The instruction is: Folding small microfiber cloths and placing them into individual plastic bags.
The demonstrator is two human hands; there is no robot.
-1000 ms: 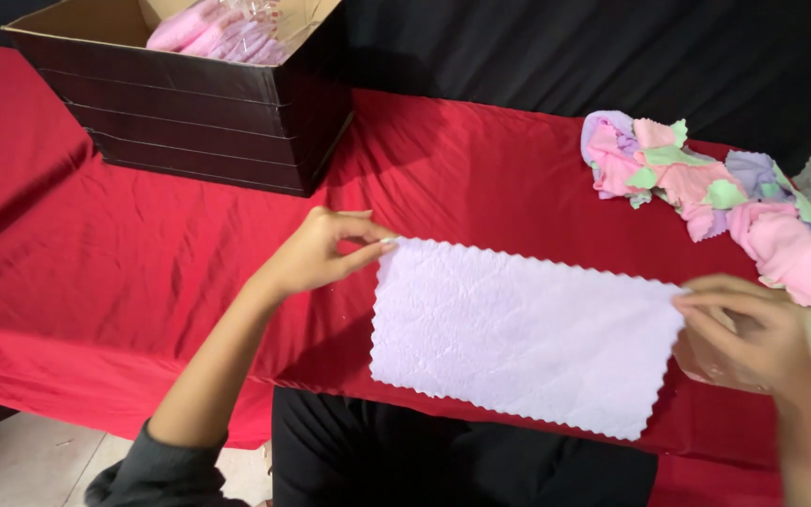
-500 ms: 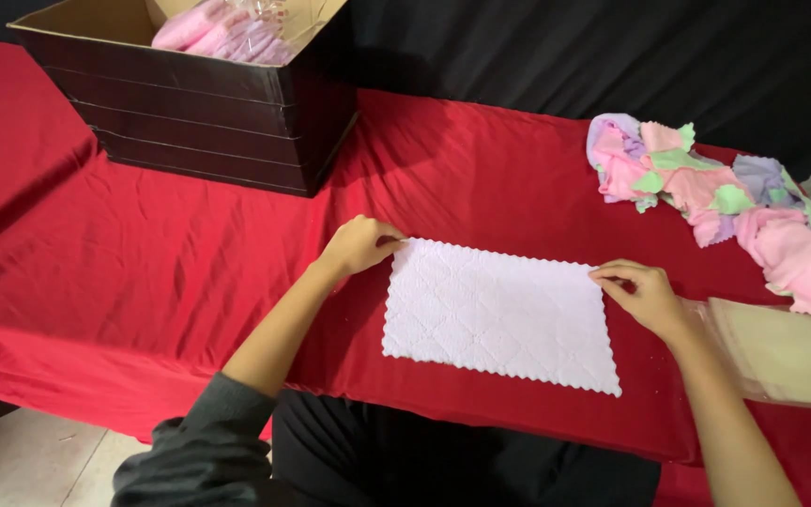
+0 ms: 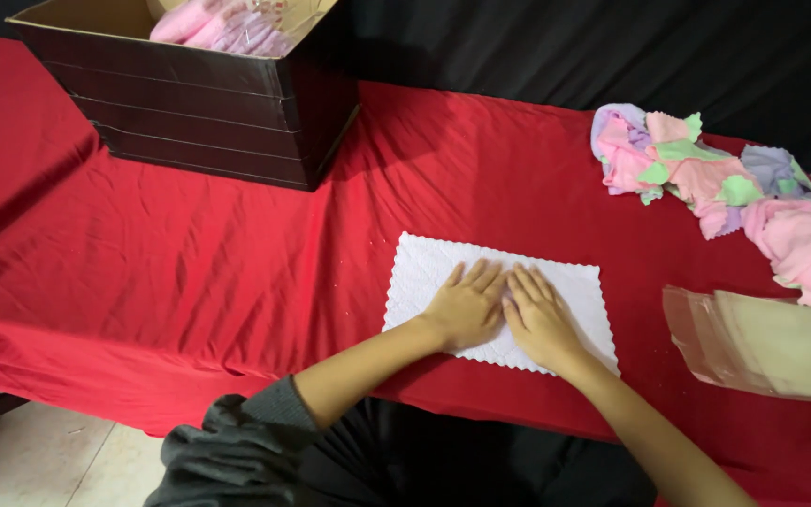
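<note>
A red-draped surface point(image 3: 190, 272) is noted. In front of the dark cardboard box point(image 3: 199, 113), a white scallop-edged cloth point(image 3: 415, 272) lies flat. It is judged light, soft and limp, best pinched at corners. Left hand point(image 3: 466, 305) and right hand point(image 3: 539, 314) are pressed flat on it, fingers spread.

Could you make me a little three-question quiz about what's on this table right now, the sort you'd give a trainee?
1. True or false: both hands lie flat on the white cloth.
2. What holds the pink cloths at the far left? A) a clear bag B) a dark cardboard box C) a basket
3. What colour is the tablecloth?

Key
1. True: the left hand and right hand rest palm down, side by side, on the cloth.
2. B: the dark cardboard box.
3. Red: the tablecloth. A pile of pastel cloths lies at its far right.
</note>
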